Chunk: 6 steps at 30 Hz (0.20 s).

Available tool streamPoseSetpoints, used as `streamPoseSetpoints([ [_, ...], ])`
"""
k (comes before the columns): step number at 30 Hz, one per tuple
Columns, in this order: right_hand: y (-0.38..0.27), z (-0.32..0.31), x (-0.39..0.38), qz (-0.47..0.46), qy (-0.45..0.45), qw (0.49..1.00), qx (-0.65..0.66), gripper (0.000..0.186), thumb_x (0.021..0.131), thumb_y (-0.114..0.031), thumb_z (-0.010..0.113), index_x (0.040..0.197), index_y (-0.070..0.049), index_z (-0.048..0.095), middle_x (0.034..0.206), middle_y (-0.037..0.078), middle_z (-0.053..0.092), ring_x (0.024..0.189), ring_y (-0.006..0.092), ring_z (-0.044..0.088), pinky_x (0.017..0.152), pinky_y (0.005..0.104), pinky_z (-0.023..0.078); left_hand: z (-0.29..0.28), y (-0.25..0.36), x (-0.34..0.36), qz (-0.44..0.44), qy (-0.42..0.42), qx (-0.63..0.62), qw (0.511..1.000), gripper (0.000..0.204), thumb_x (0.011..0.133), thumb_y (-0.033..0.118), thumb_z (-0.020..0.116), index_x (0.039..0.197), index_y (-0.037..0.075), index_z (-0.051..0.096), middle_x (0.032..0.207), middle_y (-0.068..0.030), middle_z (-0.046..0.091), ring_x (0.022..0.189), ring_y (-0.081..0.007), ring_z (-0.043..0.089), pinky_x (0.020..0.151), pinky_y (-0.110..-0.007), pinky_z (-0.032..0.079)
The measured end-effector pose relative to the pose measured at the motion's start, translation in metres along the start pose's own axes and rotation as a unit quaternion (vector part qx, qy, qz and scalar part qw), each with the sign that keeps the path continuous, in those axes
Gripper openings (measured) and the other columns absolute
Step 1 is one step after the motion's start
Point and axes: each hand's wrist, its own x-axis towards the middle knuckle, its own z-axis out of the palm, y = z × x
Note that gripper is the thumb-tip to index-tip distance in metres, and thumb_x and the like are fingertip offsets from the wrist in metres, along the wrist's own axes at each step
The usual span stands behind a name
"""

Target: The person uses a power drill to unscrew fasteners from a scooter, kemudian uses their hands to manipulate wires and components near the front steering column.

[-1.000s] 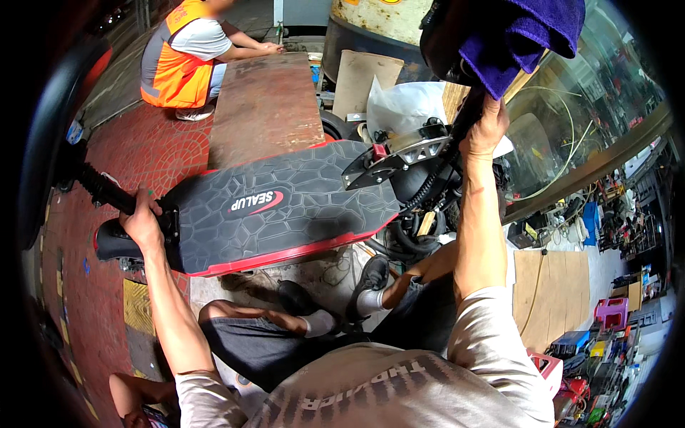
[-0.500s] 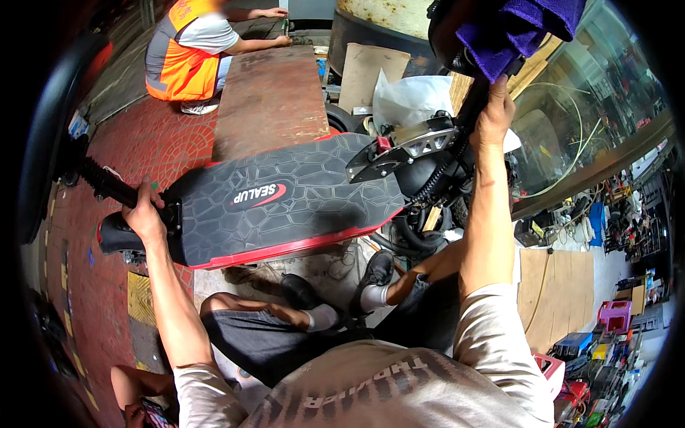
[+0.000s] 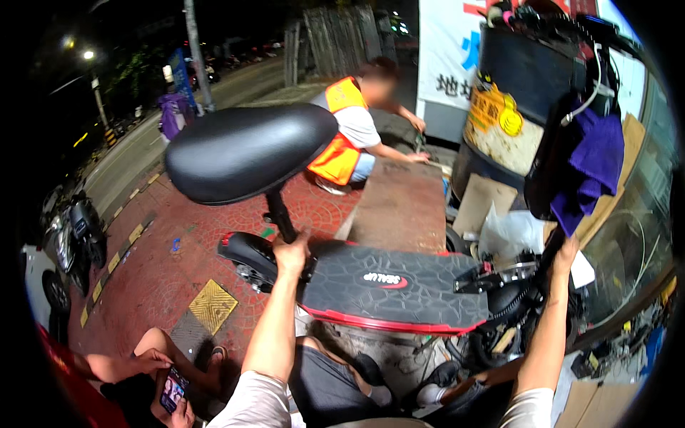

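An electric scooter lies across in front of me, its black patterned deck [image 3: 428, 292] edged in red. My left hand [image 3: 291, 252] is closed around the seat post [image 3: 280, 212], just below the black padded saddle [image 3: 246, 153]. Its rear wheel and fender [image 3: 246, 255] sit to the left of that hand. At the right, my right hand [image 3: 566, 255] grips the dark steering stem [image 3: 554, 251], below a purple cloth [image 3: 589, 160] draped near the handlebar. A folding bracket [image 3: 499, 274] joins the deck's right end.
Beyond the deck, a person in an orange vest [image 3: 335, 160] crouches by a brown board [image 3: 403, 207]. Another person's hand [image 3: 182, 414] holds a phone at lower left. A large drum [image 3: 499, 143] stands behind the stem. Parked motorbikes [image 3: 78, 225] line the left.
The view has tilted up and swung left, bringing the street and whole saddle into sight. Both hands keep their hold on the scooter, which now appears lower and farther right in the picture.
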Motion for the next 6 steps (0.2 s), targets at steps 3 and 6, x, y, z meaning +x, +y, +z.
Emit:
streamPoseSetpoints([
  [3,0.021,-0.017,0.018,-0.014,-0.059,0.996,-0.065,0.051,0.115,-0.041,0.042,0.130,0.003,0.063,0.121,0.012,0.067,0.112,0.0237,0.061,0.101,0.0369,0.043,-0.003,0.002,-0.002,-0.030,-0.009,-0.028,0.999,0.029,0.091,0.020,0.083,0.072,0.010,0.064,0.056,0.0006,0.061,0.046,-0.0112,0.055,0.047,-0.030,0.041],
  [6,0.005,0.008,0.016,-0.088,-0.073,0.993,-0.005,0.066,0.110,-0.059,0.045,0.141,-0.005,0.066,0.114,0.009,0.074,0.093,0.0143,0.066,0.082,0.0306,0.051,-0.011,0.012,-0.007,-0.062,-0.002,0.041,0.997,0.025,0.092,0.021,0.081,0.075,0.006,0.069,0.060,-0.0029,0.065,0.053,-0.0151,0.061,0.056,-0.033,0.048],
])
